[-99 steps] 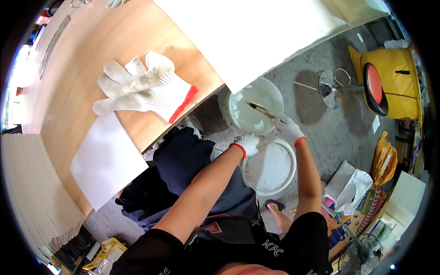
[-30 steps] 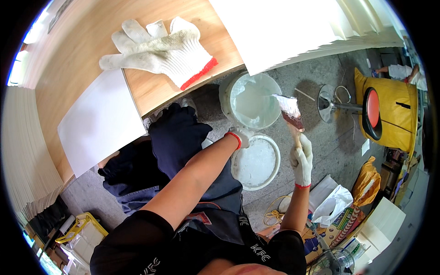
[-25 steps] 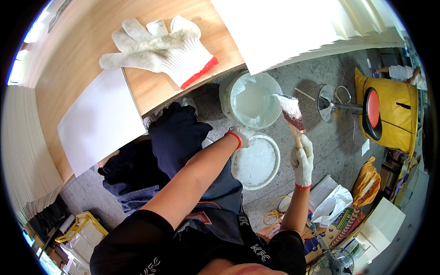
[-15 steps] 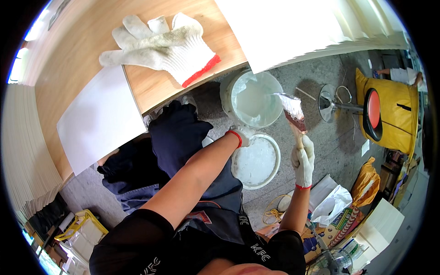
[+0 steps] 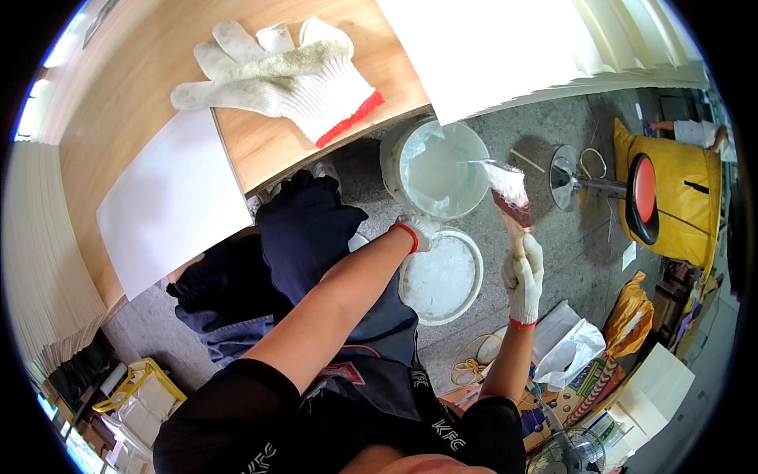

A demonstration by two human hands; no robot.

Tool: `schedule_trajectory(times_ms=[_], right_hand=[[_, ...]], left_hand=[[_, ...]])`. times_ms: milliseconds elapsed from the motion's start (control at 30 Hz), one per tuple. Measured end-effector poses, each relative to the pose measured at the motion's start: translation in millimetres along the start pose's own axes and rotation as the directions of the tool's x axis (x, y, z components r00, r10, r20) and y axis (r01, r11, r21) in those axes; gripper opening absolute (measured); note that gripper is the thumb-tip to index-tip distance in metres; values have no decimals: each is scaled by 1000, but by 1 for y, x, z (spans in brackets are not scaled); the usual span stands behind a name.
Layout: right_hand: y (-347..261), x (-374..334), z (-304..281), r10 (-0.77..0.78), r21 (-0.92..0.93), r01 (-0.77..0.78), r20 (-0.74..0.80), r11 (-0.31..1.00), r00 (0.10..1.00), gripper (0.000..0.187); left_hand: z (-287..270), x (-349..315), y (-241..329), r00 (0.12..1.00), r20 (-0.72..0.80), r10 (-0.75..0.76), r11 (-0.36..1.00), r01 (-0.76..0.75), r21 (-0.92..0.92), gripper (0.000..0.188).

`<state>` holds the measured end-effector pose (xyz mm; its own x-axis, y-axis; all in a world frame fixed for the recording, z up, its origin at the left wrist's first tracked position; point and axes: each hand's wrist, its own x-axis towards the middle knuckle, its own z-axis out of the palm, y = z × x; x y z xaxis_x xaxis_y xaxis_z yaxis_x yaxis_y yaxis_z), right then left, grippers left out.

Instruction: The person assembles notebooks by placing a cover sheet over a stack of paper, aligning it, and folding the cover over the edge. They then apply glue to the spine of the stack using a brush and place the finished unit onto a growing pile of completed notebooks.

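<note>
A wide paintbrush [image 5: 513,201] with a wooden handle and bristles coated in white paste is gripped by my gloved right hand [image 5: 523,272], closed round the handle. Its bristles point up and left, and a thin tip reaches over the right rim of a bucket of pale, cloudy liquid [image 5: 395,186]. Nearer to me stands a white bucket [image 5: 478,276] filled with white, lumpy paste. My gloved left hand [image 5: 419,229] is closed on the upper left part of this bucket's rim; its fingertips are partly hidden.
A wooden table [image 5: 379,67] bears a spare white glove [image 5: 292,79] with a red cuff, a white sheet [image 5: 170,201] and a tall paper stack [image 5: 521,55]. To the right are a red-topped stool [image 5: 645,197], a yellow bag [image 5: 687,205] and a fan [image 5: 567,452].
The view has shifted very slightly. Both hands, the brush and the buckets keep nearly the same places.
</note>
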<state>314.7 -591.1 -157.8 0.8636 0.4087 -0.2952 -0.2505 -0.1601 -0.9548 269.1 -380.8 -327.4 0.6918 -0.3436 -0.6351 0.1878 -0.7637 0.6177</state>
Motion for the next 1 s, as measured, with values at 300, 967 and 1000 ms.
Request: schedule_trajectory(times_ms=[300, 967, 1000], right_hand=[[0, -2, -1, -23, 29, 22, 29, 999, 999, 44], [-3, -1, 2, 0, 0, 0, 14, 1000, 1000, 49], [-4, 0, 4, 5, -6, -5, 9, 1000, 1000, 50]], left_hand=[[-10, -9, 5, 999, 30, 13, 1000, -13, 1, 56], [-10, -8, 7, 999, 31, -11, 996, 8, 88, 54], [-11, -8, 6, 998, 57, -10, 998, 6, 67, 54]])
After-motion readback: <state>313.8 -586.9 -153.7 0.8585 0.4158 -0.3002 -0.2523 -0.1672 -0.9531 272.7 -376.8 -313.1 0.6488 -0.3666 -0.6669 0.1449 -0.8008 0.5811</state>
